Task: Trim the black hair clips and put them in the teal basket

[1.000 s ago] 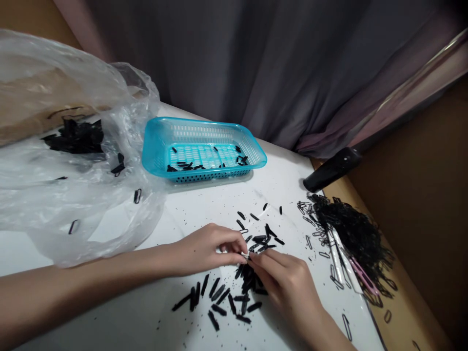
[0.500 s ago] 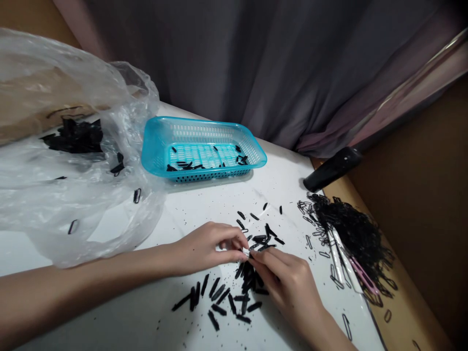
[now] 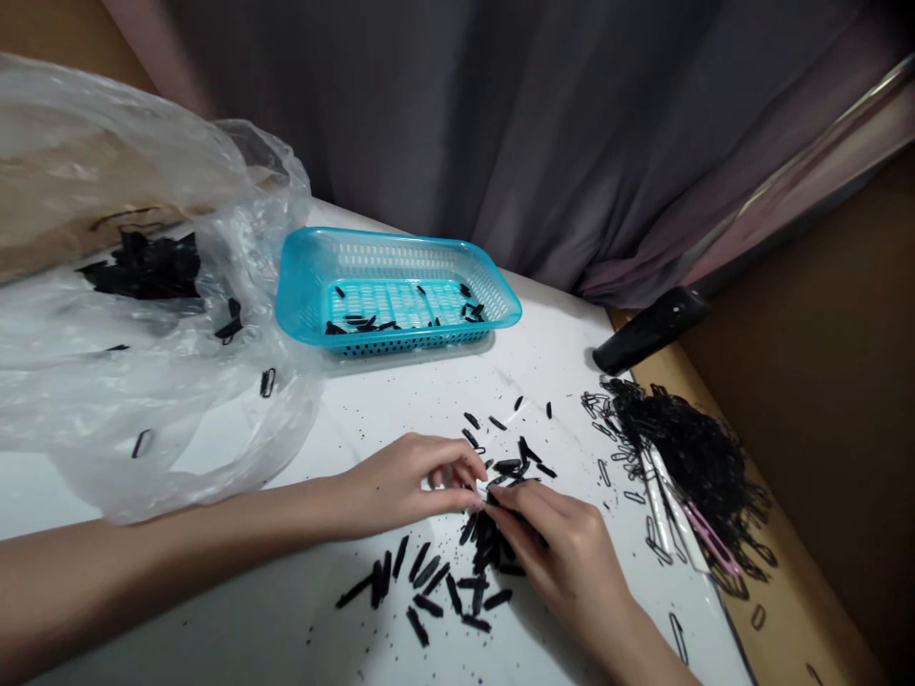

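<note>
My left hand [image 3: 421, 481] and my right hand [image 3: 561, 538] meet fingertip to fingertip above the white table. Both are closed in a pinch around something too small to make out between the fingers. Beneath and around them lie short black pieces [image 3: 429, 572], loosely spread to the left and heaped under my right hand. More black pieces lie just beyond the fingertips. Past them stands a blue plastic basket [image 3: 400, 338] with several black pieces on its floor.
A clear plastic bag [image 3: 235, 429] with black pieces spreads at the left. At the right are a black cylinder [image 3: 647, 333], a tangled pile of black loops [image 3: 686, 457] and a pink-handled tool [image 3: 715, 541]. A grey curtain [image 3: 429, 114] hangs behind.
The fingertips of both hands have shifted very slightly where they meet. Everything else looks the same.
</note>
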### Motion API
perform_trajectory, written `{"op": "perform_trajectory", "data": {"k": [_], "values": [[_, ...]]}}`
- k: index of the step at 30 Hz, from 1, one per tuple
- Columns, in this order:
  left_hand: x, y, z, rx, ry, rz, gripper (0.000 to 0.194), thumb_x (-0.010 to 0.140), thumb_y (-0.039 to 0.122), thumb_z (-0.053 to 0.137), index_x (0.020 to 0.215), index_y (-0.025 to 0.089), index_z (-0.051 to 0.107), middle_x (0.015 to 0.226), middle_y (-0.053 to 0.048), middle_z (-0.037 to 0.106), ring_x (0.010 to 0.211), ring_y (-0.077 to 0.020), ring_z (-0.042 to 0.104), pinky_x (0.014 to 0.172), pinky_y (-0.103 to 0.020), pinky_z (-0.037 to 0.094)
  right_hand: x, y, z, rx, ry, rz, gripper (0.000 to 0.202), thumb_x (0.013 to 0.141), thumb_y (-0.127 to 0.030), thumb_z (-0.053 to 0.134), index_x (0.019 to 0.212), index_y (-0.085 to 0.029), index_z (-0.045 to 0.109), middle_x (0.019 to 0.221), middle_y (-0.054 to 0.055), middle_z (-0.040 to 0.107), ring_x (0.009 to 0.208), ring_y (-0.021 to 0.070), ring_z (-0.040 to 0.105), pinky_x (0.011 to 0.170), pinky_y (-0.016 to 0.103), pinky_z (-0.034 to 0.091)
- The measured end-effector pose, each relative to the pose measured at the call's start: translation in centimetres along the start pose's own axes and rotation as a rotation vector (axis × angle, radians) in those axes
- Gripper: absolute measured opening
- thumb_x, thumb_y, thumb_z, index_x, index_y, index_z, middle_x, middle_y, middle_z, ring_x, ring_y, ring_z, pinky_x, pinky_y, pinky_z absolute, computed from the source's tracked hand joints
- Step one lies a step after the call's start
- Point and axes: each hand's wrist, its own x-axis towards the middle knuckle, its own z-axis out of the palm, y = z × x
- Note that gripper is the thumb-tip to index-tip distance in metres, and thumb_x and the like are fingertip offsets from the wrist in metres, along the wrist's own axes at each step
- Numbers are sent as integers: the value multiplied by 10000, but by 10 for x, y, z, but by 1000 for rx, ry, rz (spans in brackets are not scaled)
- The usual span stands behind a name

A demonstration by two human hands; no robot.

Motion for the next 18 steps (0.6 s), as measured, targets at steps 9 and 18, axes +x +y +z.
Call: {"op": "perform_trajectory", "data": {"k": [9,18], "values": [[-1,0,1,-4,9,4,133,881,279,689,981,193,674,905,-22,734,737,-126,636,679,-221,488,1,1,0,-4,-17,0,178,989,-199,494,973,-179,670,720,26,641,566,127,558,532,237,427],[0,-1,1,-13,22,-5,132,888,277,680,985,188,668,889,-11,729,718,-114,616,662,-211,465,0,-1,-1,16,0,-1,154,982,-197,512,982,-182,665,754,32,660,593,133,585,543,246,447]]}}
